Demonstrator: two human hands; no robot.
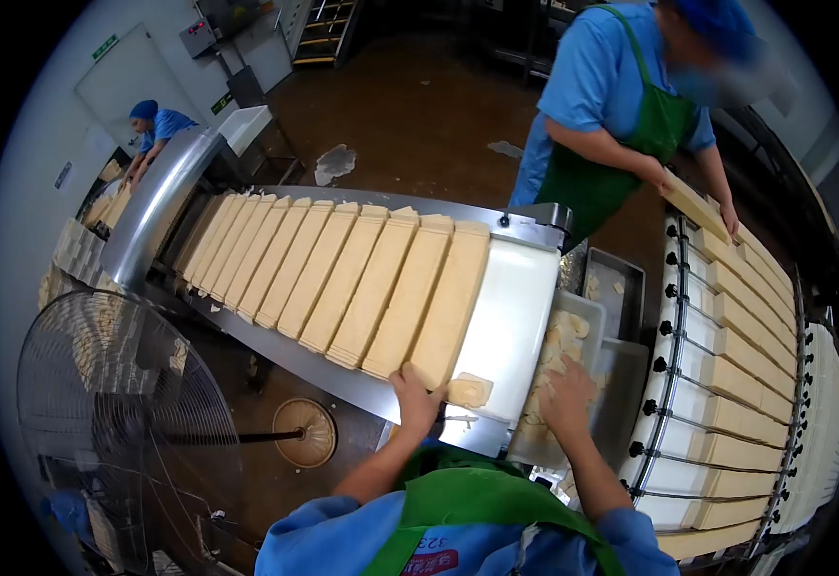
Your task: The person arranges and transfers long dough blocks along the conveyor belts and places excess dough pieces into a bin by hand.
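Long stacks of pale dough sheets lie side by side on the conveyor belt. My left hand touches the near end of the last stacks at the belt's front edge; whether its fingers grip anything is hidden. Beside it, a small piled piece of dough rests on the white belt. My right hand is over a plastic bin of dough scraps, its fingers spread, with nothing visibly held.
Across the right conveyor, with its rods and black knobs, a co-worker holds a long dough stack. Metal trays stand between the conveyors. A large fan stands at left; another person works behind.
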